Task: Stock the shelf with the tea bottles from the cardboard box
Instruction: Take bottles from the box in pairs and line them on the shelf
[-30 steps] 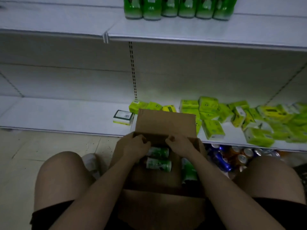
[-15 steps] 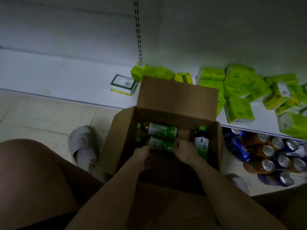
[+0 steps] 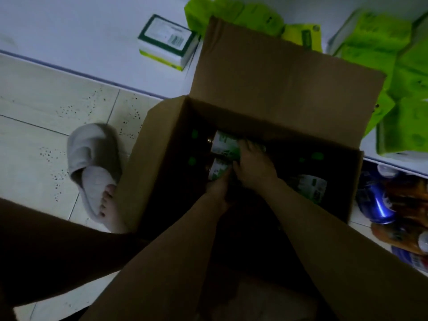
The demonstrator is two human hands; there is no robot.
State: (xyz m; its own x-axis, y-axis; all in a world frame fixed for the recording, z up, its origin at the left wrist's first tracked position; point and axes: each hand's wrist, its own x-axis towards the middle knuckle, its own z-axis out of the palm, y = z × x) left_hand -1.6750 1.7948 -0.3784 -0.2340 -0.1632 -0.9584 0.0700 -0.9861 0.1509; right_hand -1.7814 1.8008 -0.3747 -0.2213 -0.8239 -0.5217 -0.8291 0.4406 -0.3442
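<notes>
An open cardboard box [image 3: 284, 72] sits on the floor in front of me, its far flap standing up. Inside lie two tea bottles on their sides with green caps and white-green labels: the far bottle [image 3: 223, 142] and the near bottle [image 3: 217, 169]. A third bottle [image 3: 310, 184] lies at the right of the box. My right hand [image 3: 253, 163] reaches over the far bottle with its fingers wrapped on it. My left hand [image 3: 220, 191] is low in the box, touching the near bottle's underside; its fingers are mostly hidden in shadow.
The white bottom shelf [image 3: 69, 35] runs along the top, with a small white-green carton [image 3: 166, 41] and several lime-green packs [image 3: 375, 38] on it. Drink cans [image 3: 377, 205] lie on the floor to the right. A foot in a grey slipper [image 3: 92, 163] rests left of the box.
The view has tilted further down and moved closer to the box. My right hand has shifted up onto the far bottle; my left hand has gone deeper under the near bottle.
</notes>
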